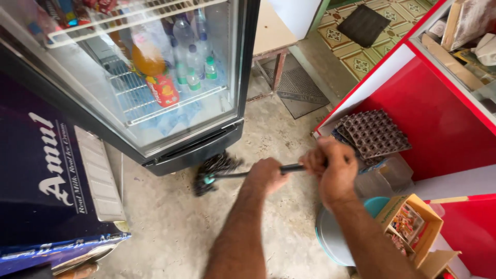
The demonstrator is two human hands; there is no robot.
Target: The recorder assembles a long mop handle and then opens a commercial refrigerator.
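Both hands fisted, left (266, 174) ahead of right (333, 168), forearms extended

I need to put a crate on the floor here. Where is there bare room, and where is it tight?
Bare concrete floor lies between the dark freezer chest, the glass-door cooler and the left hand. Crowded: right of the right hand, with egg trays, a cardboard box and the red counter.

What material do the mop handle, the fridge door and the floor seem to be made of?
Mop handle: likely metal or hard plastic, a thin, straight black rod. Fridge door: clear glass in a black frame; the bottles show through. Floor: bare concrete, grey, rough and stained.
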